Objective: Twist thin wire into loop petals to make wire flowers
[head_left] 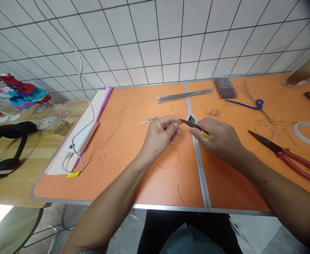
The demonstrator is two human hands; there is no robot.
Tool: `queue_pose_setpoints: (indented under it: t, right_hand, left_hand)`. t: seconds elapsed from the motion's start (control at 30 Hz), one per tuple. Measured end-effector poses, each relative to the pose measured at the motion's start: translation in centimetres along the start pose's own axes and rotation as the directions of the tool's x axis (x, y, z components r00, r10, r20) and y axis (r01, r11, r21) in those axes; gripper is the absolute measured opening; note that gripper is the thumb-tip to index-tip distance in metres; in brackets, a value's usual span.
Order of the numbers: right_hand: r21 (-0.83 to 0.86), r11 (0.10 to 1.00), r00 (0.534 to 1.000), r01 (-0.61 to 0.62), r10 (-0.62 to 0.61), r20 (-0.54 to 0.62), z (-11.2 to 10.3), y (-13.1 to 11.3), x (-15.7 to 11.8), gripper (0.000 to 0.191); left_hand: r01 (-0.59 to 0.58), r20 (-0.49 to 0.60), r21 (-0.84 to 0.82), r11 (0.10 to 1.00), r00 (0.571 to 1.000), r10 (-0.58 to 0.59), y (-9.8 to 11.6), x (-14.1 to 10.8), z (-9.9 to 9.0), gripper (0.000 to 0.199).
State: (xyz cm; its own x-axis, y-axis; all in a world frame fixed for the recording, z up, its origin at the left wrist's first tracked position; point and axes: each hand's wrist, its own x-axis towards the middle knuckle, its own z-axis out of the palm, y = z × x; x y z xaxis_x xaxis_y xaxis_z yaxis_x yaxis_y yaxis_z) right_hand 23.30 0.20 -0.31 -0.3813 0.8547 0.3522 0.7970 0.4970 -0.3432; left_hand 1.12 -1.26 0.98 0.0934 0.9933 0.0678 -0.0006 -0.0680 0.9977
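Two hands meet near the middle of the orange desk [128,151]. The right hand [215,137] is wrapped around the small pliers [194,126], which have a bit of yellow on the handle and point to 9 o'clock. Their dark tip is right at the fingertips of the left hand [165,132]. The left thumb and fingers are pinched close together (if a wire is in there, it is too thin for me to tell). From where the hands meet, a thin wire loop [168,169] shows at 7 o'clock, just below the left hand. A bundle of straight wires [183,95] lies at 12 o'clock. Near the right hand, at 2 o'clock, sits a tangle of wire [213,113]. The big pliers [284,153] with red handles lie at 3 o'clock, beside the right arm. At 10 o'clock is a wire circle [130,118], flat on the desk, and well away at 9 o'clock is a white power strip [87,135].
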Motion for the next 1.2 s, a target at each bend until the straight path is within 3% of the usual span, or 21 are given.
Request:
queue_pose_setpoints:
  t: [0.37, 0.8, 1.2]
  right_hand:
    - [0.005, 0.999, 0.999, -0.034, 0.034, 0.014, -0.03, -0.28, 0.14, 0.044]
    - [0.074, 0.992, 0.989, -0.102, 0.093, 0.116, -0.33, -0.29, 0.38, 0.045]
    - [-0.026, 0.996, 0.995, -0.083, 0.084, 0.050, -0.26, -0.61, 0.14, 0.044]
  left_hand:
    - [0.017, -0.017, 0.011, 1.000, 1.000, -0.017, -0.08, 0.04, 0.17, 0.011]
    - [0.034, -0.012, 0.024, 0.999, 0.999, -0.034, -0.19, 0.10, 0.09, 0.012]
    - [0.047, -0.023, 0.038, 0.998, 0.999, -0.046, -0.37, 0.15, 0.06, 0.014]
